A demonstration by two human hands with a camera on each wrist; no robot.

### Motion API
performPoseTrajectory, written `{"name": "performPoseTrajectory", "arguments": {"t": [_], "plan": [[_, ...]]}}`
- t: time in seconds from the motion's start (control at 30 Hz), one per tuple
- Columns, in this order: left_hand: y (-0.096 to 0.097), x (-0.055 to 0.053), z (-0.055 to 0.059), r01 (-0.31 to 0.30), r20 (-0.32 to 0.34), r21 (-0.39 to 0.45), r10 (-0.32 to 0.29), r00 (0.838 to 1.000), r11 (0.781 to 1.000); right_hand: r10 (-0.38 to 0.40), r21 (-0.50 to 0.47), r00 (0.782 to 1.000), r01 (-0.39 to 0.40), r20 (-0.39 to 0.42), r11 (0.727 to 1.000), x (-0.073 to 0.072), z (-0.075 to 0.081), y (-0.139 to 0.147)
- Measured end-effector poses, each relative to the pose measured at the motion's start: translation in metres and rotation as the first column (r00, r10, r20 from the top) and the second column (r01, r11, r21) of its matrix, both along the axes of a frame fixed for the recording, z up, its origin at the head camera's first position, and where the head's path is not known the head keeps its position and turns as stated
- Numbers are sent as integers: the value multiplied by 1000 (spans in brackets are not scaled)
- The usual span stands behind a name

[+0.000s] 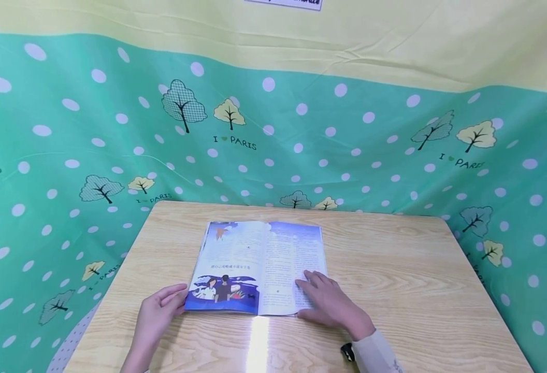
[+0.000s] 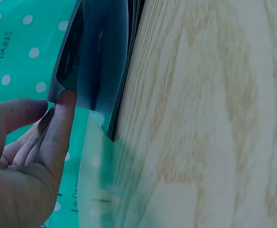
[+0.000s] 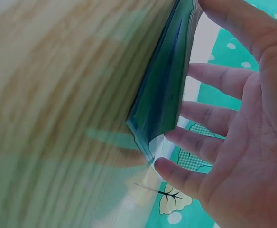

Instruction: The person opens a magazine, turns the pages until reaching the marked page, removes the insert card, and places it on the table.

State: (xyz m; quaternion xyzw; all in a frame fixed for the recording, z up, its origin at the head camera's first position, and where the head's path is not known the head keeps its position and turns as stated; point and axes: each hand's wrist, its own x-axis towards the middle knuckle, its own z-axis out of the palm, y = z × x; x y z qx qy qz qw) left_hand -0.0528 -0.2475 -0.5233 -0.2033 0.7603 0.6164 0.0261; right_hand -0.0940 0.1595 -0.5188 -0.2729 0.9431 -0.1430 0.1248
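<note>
An open magazine [image 1: 280, 259] lies on the wooden table, its left page carrying a picture of people on dark blue and its right page mostly columns of text. At the lower left corner, my left hand [image 1: 157, 313] pinches the page edge between thumb and fingers. The left wrist view shows the thumb and a finger [image 2: 65, 107] meeting at that corner, where the leaves part slightly. My right hand [image 1: 329, 303] rests on the lower right page with its fingers spread. Seen from the right wrist, its fairly straight fingers [image 3: 216, 116] reach the magazine's fanned leaves [image 3: 164, 99].
The wood-grain table [image 1: 394, 269] extends widely to the right of the magazine. A green and yellow curtain [image 1: 301, 119] with dots and trees hangs behind and along both sides. A small black object [image 1: 347, 352] sits at the right sleeve's cuff.
</note>
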Motion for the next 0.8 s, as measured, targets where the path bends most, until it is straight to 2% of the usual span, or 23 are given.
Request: {"name": "performPoseTrajectory", "arguments": {"t": [0.3,0.57,0.8], "plan": [[-1,0,-3,-8,3,11,8,1000,1000,4,-31,1000,-5,-14,1000,0,0,5],[-2,1,-2,-10,2,73,10,1000,997,36,-82,988,-49,-152,995,0,-1,14],[-3,1,-2,-16,3,79,16,1000,997,75,-102,968,-101,-241,990,0,-3,19]]}}
